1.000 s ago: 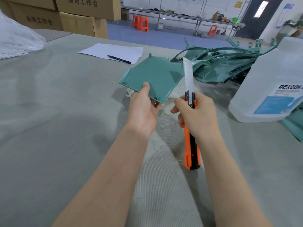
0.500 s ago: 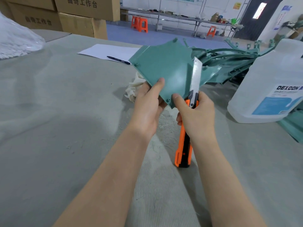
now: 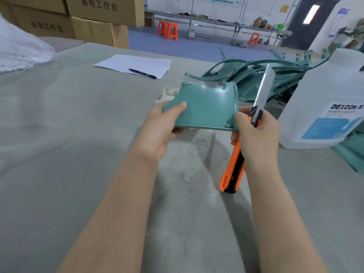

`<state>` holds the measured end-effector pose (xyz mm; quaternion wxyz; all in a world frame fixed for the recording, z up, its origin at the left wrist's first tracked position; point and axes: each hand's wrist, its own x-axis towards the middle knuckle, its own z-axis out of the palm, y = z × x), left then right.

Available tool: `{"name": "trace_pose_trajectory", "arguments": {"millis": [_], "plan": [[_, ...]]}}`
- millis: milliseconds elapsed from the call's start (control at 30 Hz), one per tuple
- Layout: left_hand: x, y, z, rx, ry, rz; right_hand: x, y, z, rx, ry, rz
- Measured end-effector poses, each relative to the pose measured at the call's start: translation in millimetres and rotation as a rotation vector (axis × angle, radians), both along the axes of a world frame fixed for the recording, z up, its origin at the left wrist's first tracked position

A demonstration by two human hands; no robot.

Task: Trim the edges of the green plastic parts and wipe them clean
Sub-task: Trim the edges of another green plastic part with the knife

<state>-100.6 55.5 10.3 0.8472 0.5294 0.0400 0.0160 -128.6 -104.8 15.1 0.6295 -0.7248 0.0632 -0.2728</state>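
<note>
Green plastic part (image 3: 204, 107) is held in the air over the counter (image 3: 59, 125), centre frame, broad face toward the camera, curved rim with small pegs on the far edge. Left grip (image 3: 163, 129) holds its left corner, thumb on top and fingers curled underneath. Right grip (image 3: 258, 134) is wrapped round an orange-and-black utility knife (image 3: 233, 170), with the thumb tip against the part's near right corner. The blade (image 3: 264, 85) is extended, pointing up and away, leaning right, just beside the part's right edge and apart from it. The knife's back end hangs below the wrist, above the counter. Pale shavings (image 3: 189, 154) are scattered on the counter under the part. A crumpled beige cloth (image 3: 167, 95) lies just behind the left corner of the part. Behind and to the right lies a pile of green parts (image 3: 256, 79), tangled. Large translucent jug (image 3: 331, 99) with a blue DEXCON label stands upright at right, and another green piece (image 3: 352, 152) lies beside its base. Further back there is a white sheet of paper (image 3: 136, 65) with a black pen (image 3: 142, 73) on it. Cardboard boxes (image 3: 94, 20) are stacked at far left, and a clear plastic bag (image 3: 21, 46) is at the left edge.
</note>
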Motion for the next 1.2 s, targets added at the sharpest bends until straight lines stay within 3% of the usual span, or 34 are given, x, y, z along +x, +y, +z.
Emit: {"name": "trace_pose_trajectory", "arguments": {"millis": [300,533,733,1200], "plan": [[-7.1,3.3,3.7,-0.175,0.103,-0.276,-1.0,-5.3,2.6,0.19,-0.096,0.008],[-7.1,-3.0,5.2,-0.152,0.1,-0.239,-3.2,-3.1,4.9,0.239,-0.04,0.058],[-4.0,-3.0,8.3,-0.401,0.102,-0.06,-5.5,6.9,3.0,0.0,-0.02,0.105],[-8.6,-2.9,11.0,-0.346,0.13,-0.047,-4.1,8.8,-2.0,-0.176,0.025,0.105]]}}
